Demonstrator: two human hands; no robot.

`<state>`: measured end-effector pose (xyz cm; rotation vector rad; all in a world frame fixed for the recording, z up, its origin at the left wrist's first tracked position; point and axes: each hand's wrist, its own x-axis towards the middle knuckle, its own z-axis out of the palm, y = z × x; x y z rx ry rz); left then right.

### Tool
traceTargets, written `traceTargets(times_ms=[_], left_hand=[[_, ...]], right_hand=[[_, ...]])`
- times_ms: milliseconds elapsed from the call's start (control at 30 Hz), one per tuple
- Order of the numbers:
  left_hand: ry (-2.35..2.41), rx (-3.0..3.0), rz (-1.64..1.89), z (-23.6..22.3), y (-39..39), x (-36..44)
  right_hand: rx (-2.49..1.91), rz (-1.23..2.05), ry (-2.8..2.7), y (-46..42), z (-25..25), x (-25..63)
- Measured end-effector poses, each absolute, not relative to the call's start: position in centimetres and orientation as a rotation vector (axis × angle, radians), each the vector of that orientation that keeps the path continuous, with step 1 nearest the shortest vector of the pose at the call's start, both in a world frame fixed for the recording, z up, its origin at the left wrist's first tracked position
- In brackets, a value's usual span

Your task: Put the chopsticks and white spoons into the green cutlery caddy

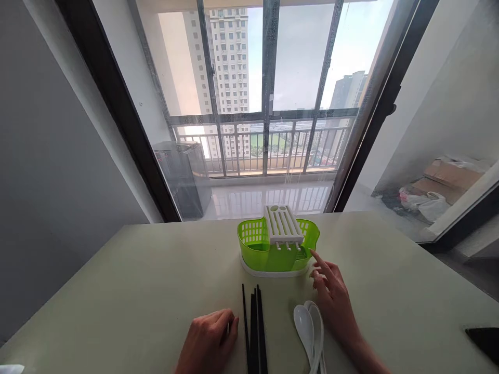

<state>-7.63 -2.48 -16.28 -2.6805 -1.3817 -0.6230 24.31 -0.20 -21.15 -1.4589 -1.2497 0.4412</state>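
Note:
A green plastic cutlery basket [254, 258] with pierced sides stands on the table on a white base. Across its top sits a white slotted rack [287, 238] with small hooks along its front. My right hand [334, 297] is at the basket's right end, index finger stretched out to the rim and the other fingers loosely bent, holding nothing. On the tabletop, my left hand [212, 336] rests with its fingers curled in, nothing visible in it. Just right of it lie several black chopsticks [254, 327]. White spoons [304, 323] lie between the chopsticks and my right forearm.
The pale table [140, 291] reaches to a glass door, with a balcony and railing beyond. A dark object [483, 340] lies at the table's right edge. A white thing [11, 369] shows at the lower left corner. Cardboard [448, 179] and bags lie behind the glass at right.

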Motion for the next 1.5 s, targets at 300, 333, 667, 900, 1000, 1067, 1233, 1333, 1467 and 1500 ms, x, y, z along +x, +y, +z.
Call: traceTargets(times_ms=[300, 333, 667, 900, 1000, 1067, 1233, 1333, 1467, 1500], left_hand=[[-1.268, -2.826, -0.536, -15.5, -3.7, -6.4], [-1.240, -2.837, -0.521, -15.4, -3.8, -6.4], [-1.288, -2.904, -0.428, -14.9, -3.8, -6.4], [-1.386, -2.983, -0.380, -14.3, -3.9, -6.8], [-1.374, -2.967, -0.361, -14.3, -3.8, -7.1], [-1.341, -2.951, -0.350, -14.3, -3.7, -7.2], [-1.290, -2.966, -0.312, -14.3, -3.6, -7.3], [-1.308, -2.962, -0.309, -14.1, -3.4, -7.9], [-1.397, -2.955, -0.335, -13.4, -2.6, -9.3], [-1.430, -2.948, -0.352, -13.2, -2.4, -9.8]], right_hand=[[-1.461, 0.420, -1.235, 0.0, -20.9, 24.1], [-1.452, 0.431, -1.236, -0.1, -20.8, 24.1], [-1.439, 0.334, -1.281, -0.1, -20.6, 24.4], [-1.485, 0.352, -1.248, -0.4, -20.2, 24.3], [-1.489, 0.341, -1.235, -0.5, -20.1, 24.4], [-1.484, 0.330, -1.230, -0.5, -20.1, 24.4], [-1.483, 0.308, -1.250, -0.5, -20.1, 24.6], [-1.488, 0.318, -1.245, -0.6, -20.1, 24.6], [-1.482, 0.325, -1.229, -0.5, -20.1, 24.6], [-1.476, 0.325, -1.229, -0.5, -20.1, 24.6]])
